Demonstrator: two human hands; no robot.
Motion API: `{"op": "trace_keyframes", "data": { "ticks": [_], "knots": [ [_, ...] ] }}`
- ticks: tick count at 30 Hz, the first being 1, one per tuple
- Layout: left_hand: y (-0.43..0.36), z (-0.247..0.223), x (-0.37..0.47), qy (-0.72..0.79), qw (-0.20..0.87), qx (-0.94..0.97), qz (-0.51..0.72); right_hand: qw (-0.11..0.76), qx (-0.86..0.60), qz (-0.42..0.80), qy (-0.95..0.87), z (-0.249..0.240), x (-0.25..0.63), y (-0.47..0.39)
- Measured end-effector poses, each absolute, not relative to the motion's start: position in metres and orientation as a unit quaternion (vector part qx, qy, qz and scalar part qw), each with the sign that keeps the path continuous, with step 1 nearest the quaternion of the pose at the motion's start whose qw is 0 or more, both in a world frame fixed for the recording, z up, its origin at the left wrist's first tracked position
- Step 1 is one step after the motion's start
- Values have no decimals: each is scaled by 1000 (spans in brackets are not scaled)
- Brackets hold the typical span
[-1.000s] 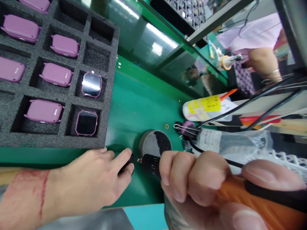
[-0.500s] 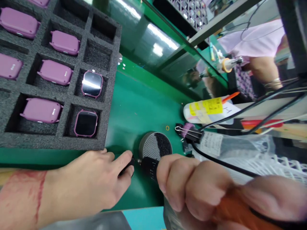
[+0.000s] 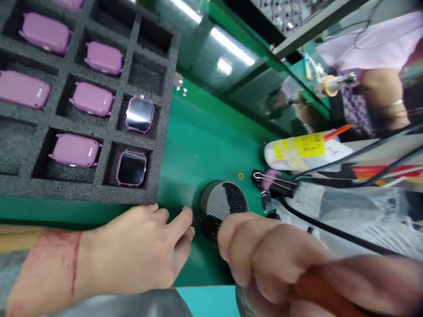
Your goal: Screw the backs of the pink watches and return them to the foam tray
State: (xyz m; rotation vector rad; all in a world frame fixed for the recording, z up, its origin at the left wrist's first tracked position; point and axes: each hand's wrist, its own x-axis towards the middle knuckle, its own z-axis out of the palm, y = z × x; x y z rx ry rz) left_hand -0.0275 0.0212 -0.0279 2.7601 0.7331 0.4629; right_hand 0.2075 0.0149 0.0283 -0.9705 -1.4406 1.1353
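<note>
My right hand (image 3: 274, 255) is wrapped round an electric screwdriver with an orange-red body and a black nose (image 3: 210, 227) pointing left. Its tip stops close to the fingertips of my left hand (image 3: 145, 251). Thumb and forefinger of that hand are pinched on a small dark piece, nearly all hidden by the fingers. Just behind the screwdriver nose stands a round screw dish (image 3: 211, 200), its perforated top partly covered with tiny black screws. Beyond my left hand, a grey foam tray (image 3: 150, 191) holds several purple watch cases (image 3: 76, 150) and two watches with dark screens (image 3: 132, 168).
On the right lie a white bottle (image 3: 294, 149) with a yellow label, a binder clip (image 3: 274, 179), plastic bags (image 3: 346, 215) and black cables. A small yellow ring (image 3: 241, 176) rests on the green mat. Across the glass partition, a co-worker's arm (image 3: 380, 94) shows.
The view has shifted, so tray and dish appear farther right. Both hands keep their grip. The dark piece in my left fingers shows less than before.
</note>
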Motion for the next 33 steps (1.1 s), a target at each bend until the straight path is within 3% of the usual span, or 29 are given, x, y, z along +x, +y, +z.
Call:
{"op": "trace_keyframes", "data": {
  "ticks": [3, 7, 13, 26, 33],
  "knots": [
    [23, -26, -29, 247, 98, 951, 160, 613, -360, 458, -533, 37, 203, 34],
    [26, -23, -29, 216, 115, 958, 147, 666, -340, 447, -490, 42, 225, 51],
    [28, -26, -33, 175, 135, 958, 182, 662, -325, 451, -503, 20, 222, 60],
    [21, -30, -35, 241, 143, 935, 218, 644, -335, 464, -507, 9, 212, 61],
    [23, -26, -31, 256, 155, 929, 218, 613, -396, 454, -511, 36, 226, 44]
  ]
}}
